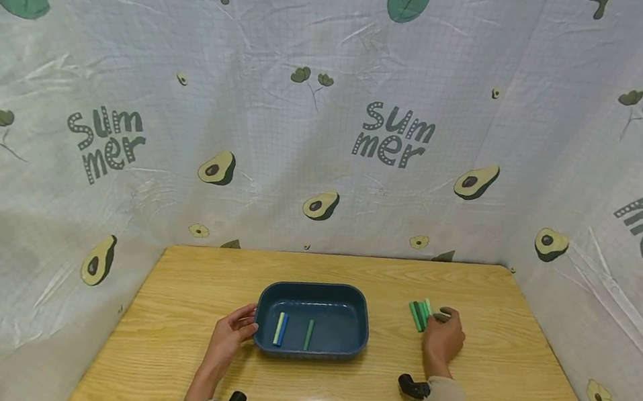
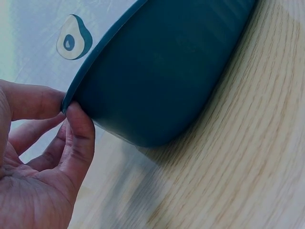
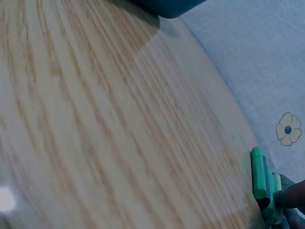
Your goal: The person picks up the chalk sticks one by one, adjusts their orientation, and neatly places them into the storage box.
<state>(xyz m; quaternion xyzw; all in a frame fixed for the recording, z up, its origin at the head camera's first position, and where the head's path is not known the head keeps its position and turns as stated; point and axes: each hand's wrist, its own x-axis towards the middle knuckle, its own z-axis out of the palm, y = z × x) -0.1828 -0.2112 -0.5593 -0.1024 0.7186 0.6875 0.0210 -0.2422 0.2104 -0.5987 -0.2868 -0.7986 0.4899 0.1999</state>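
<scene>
A dark blue rectangular tub stands on the table. At its left end my left hand pinches the rim between thumb and fingers, plainly seen in the left wrist view. Inside the tub lie a pale yellow-green stick, a blue stick and a dark green stick. To the right, several green chalk-like sticks lie side by side. My right hand reaches over their right side, fingers bent, a fingertip touching the green sticks; I cannot tell whether it grips one.
The wooden table ends at a white sheet printed with avocados and leaves, which hangs behind it and at both sides. Wrist cameras sit on both forearms. Bare wood lies between the tub and the green sticks.
</scene>
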